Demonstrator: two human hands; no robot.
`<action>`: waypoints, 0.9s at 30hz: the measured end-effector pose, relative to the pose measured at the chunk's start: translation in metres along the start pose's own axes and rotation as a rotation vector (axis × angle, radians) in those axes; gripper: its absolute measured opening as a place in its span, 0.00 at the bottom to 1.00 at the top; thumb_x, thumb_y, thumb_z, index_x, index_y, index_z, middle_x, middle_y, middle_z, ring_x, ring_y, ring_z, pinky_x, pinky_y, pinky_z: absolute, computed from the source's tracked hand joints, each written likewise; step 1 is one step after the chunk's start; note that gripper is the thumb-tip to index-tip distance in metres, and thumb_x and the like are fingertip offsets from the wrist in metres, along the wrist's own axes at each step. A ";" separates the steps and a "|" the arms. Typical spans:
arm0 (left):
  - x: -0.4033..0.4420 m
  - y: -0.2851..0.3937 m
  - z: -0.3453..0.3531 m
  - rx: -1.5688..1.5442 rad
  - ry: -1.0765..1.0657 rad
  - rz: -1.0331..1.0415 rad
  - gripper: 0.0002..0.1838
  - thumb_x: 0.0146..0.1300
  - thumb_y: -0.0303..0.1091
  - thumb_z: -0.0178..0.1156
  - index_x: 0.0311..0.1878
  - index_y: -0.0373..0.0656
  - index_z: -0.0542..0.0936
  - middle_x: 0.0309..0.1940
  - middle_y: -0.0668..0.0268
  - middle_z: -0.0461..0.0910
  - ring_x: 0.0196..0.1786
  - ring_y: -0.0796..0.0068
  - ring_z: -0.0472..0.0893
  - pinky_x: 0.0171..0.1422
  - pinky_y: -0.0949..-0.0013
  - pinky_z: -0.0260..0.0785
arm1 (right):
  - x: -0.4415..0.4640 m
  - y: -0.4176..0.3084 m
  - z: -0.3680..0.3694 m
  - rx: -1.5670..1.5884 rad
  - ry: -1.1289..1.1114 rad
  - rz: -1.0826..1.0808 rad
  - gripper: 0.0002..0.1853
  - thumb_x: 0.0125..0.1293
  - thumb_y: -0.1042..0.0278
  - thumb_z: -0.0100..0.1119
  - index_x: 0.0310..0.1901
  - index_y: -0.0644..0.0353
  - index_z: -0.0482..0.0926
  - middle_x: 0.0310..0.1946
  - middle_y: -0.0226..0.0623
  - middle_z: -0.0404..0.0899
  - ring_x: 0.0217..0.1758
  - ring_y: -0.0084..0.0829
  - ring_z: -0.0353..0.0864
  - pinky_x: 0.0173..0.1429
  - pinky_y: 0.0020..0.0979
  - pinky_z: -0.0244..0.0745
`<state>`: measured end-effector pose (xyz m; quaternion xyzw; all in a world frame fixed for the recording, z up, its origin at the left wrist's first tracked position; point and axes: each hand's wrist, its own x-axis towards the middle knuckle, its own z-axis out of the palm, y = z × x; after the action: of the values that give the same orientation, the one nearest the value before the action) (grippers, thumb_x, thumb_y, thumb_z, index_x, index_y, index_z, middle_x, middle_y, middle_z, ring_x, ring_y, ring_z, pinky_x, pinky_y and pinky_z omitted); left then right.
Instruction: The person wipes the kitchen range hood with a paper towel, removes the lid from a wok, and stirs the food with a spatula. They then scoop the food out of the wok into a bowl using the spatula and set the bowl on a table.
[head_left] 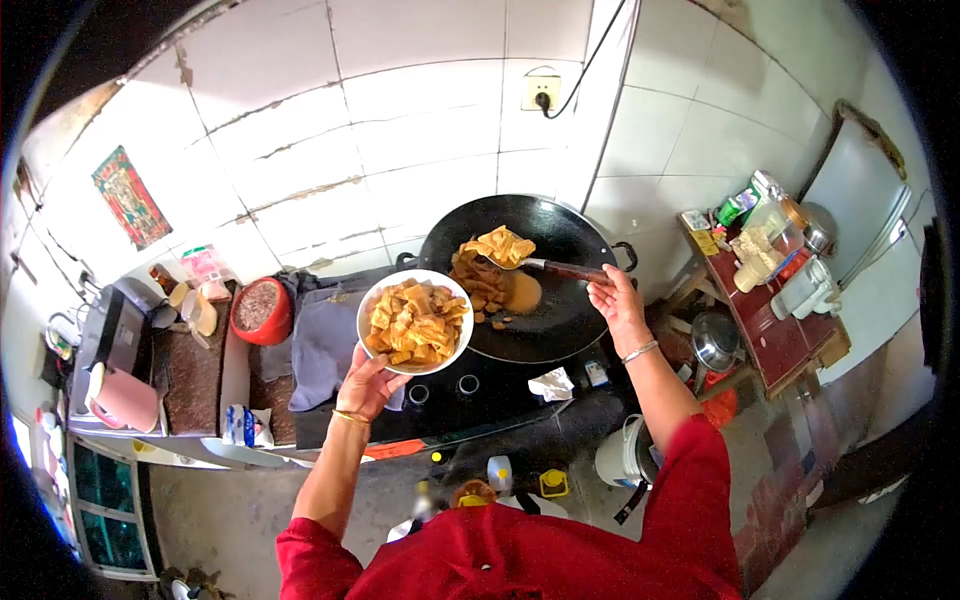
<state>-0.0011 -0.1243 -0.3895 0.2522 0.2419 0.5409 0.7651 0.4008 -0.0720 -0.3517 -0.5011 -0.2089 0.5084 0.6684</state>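
Note:
My left hand (pixel 368 385) grips the lower edge of a white bowl (pixel 466 312), which is heaped with yellow-brown folded pieces of food (pixel 416 325). The bowl is held at the left front edge of a black wok (pixel 560 335). My right hand (pixel 622 303) is closed round the dark handle of a spatula or ladle (pixel 570 269). Its head is loaded with the same food (pixel 500 245) and hangs over the wok. More pieces and a brownish sauce (pixel 522 292) lie in the wok, partly hidden by the bowl.
A grey cloth (pixel 322 350) lies left of the wok, beside a red pot (pixel 262 311). A crumpled white tissue (pixel 551 385) is on the black stove front. To the right stands a red-brown table (pixel 765 330) with jars and packets. A white bucket (pixel 618 455) is on the floor.

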 end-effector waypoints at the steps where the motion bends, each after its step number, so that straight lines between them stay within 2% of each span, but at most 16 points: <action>1: 0.007 -0.002 0.004 -0.002 -0.013 -0.007 0.29 0.55 0.24 0.54 0.61 0.51 0.58 0.55 0.59 0.66 0.52 0.57 0.73 0.48 0.56 0.74 | -0.005 -0.010 -0.002 -0.022 0.014 -0.016 0.15 0.52 0.57 0.61 0.37 0.56 0.74 0.26 0.35 0.77 0.28 0.26 0.78 0.36 0.26 0.74; 3: 0.015 -0.010 0.012 -0.025 -0.009 -0.036 0.29 0.55 0.25 0.54 0.60 0.52 0.58 0.54 0.58 0.67 0.51 0.56 0.74 0.48 0.55 0.74 | -0.024 -0.034 0.000 -0.027 0.009 -0.053 0.14 0.52 0.57 0.61 0.34 0.57 0.73 0.25 0.34 0.77 0.26 0.25 0.78 0.32 0.24 0.75; 6: 0.033 -0.020 0.025 -0.016 -0.025 -0.069 0.27 0.57 0.24 0.52 0.59 0.51 0.58 0.53 0.58 0.68 0.49 0.55 0.75 0.48 0.54 0.73 | -0.047 -0.069 -0.003 -0.060 -0.010 -0.108 0.16 0.50 0.58 0.62 0.35 0.59 0.74 0.24 0.35 0.77 0.24 0.25 0.78 0.29 0.22 0.75; 13: 0.079 -0.053 0.046 -0.120 -0.080 -0.146 0.27 0.55 0.22 0.54 0.57 0.53 0.58 0.48 0.56 0.70 0.45 0.53 0.76 0.47 0.50 0.73 | -0.103 -0.134 -0.005 -0.227 -0.048 -0.195 0.20 0.52 0.55 0.60 0.41 0.61 0.75 0.27 0.37 0.78 0.27 0.25 0.79 0.31 0.22 0.75; 19: 0.096 -0.074 0.066 -0.164 -0.093 -0.189 0.27 0.54 0.21 0.56 0.56 0.53 0.60 0.47 0.56 0.71 0.45 0.53 0.76 0.47 0.49 0.72 | -0.147 -0.142 0.017 -0.365 -0.111 -0.275 0.17 0.55 0.58 0.57 0.40 0.62 0.76 0.25 0.38 0.78 0.24 0.25 0.79 0.28 0.22 0.75; 22: 0.096 -0.079 0.069 -0.169 -0.035 -0.224 0.26 0.54 0.22 0.56 0.55 0.54 0.61 0.44 0.57 0.74 0.45 0.54 0.76 0.47 0.49 0.72 | -0.159 -0.141 0.029 -0.522 -0.111 -0.384 0.14 0.56 0.63 0.56 0.39 0.64 0.76 0.23 0.38 0.78 0.21 0.25 0.78 0.22 0.21 0.73; 27: 0.092 -0.078 0.059 -0.174 -0.062 -0.240 0.25 0.55 0.22 0.55 0.54 0.54 0.61 0.45 0.60 0.73 0.44 0.57 0.77 0.47 0.48 0.72 | -0.169 -0.151 0.043 -0.647 -0.160 -0.447 0.13 0.56 0.65 0.56 0.39 0.66 0.77 0.23 0.38 0.78 0.21 0.23 0.78 0.24 0.20 0.73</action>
<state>0.1193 -0.0669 -0.4047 0.1708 0.1990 0.4563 0.8503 0.3713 -0.2000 -0.1620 -0.5866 -0.5135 0.2958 0.5520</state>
